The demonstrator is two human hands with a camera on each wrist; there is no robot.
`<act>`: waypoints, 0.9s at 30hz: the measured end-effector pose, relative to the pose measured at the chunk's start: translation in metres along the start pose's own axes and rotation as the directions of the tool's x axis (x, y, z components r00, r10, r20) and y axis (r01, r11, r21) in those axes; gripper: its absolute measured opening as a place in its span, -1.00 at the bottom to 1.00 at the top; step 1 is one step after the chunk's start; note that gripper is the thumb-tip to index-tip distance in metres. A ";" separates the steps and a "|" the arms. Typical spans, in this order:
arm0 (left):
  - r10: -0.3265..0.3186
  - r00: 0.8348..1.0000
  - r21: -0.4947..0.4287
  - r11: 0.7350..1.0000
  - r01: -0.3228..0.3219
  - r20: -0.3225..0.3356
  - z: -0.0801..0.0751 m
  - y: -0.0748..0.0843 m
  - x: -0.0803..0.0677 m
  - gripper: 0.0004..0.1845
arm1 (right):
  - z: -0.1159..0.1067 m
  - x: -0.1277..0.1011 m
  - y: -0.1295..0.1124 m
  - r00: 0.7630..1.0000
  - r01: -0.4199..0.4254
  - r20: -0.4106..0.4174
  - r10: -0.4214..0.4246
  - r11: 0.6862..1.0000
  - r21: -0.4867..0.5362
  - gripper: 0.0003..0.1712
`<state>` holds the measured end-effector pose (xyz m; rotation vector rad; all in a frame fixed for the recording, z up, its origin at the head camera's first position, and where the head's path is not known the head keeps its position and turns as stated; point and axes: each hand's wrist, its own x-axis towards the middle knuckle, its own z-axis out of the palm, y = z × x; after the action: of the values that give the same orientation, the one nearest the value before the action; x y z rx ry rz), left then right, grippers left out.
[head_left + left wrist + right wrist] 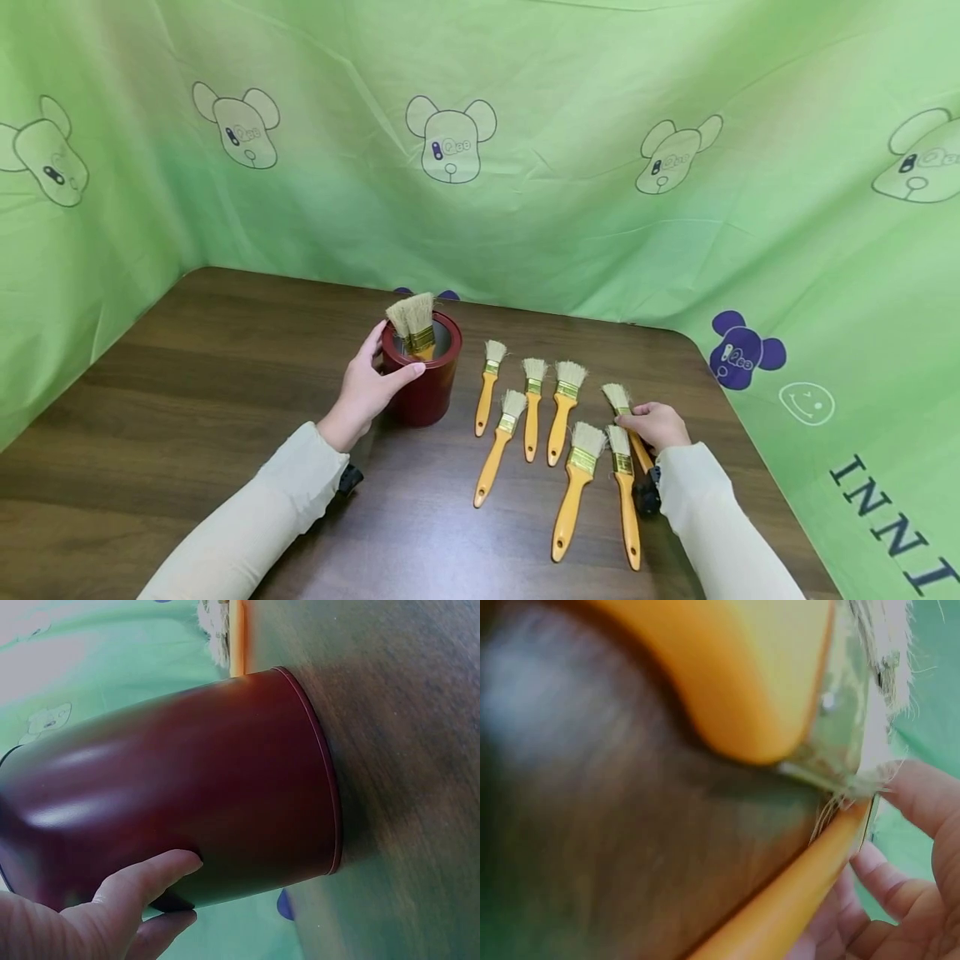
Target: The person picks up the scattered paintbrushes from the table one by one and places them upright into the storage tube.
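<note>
While the left hand (365,390) wraps the red can (427,383) on the table (187,400), the right hand (658,425) pinches the rightmost brush (628,421). Left wrist: hold the can (187,787) steady. Right wrist: fingers (919,799) curl round the handle (795,900); grip near the ferrule.

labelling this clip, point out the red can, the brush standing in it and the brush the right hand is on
red can (431,392), head view, front wall
brush in can (412,315), head view, bristles
brush under right hand (617,395), head view, bristle tip
</note>
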<state>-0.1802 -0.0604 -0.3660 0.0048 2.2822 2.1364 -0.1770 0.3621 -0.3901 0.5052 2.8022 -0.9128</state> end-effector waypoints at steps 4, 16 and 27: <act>-0.004 1.000 0.001 1.000 0.004 0.003 0.000 0.001 0.000 -0.08 | 0.001 0.001 -0.003 1.000 -0.009 -0.005 0.009 1.000 -0.027 -0.69; -0.016 1.000 0.004 1.000 0.016 0.010 -0.001 0.003 0.000 -0.09 | -0.006 -0.004 -0.009 0.998 -0.046 0.036 0.046 0.999 0.002 -0.78; -0.014 1.000 0.017 1.000 0.014 -0.001 -0.001 0.001 0.001 -0.08 | -0.015 -0.001 -0.018 1.000 -0.010 0.011 0.010 1.000 0.000 -0.79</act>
<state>-0.1816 -0.0610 -0.3650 -0.0126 2.2944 2.1103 -0.1829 0.3566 -0.3681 0.5124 2.7868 -0.9103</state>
